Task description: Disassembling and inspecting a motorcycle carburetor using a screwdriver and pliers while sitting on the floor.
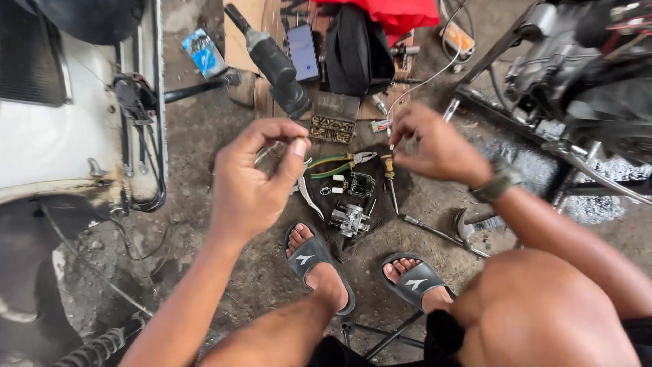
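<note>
Seemingly, left hand [255,180] pinches something tiny; right hand's [435,146] curled grip is unclear.

Soft even daylight, faint shadows, warped edges

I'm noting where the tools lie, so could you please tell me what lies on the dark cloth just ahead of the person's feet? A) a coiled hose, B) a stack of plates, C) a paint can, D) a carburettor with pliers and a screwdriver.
D: the metal carburettor rests on the dark cloth, with green-handled pliers and a screwdriver beside it.
</note>
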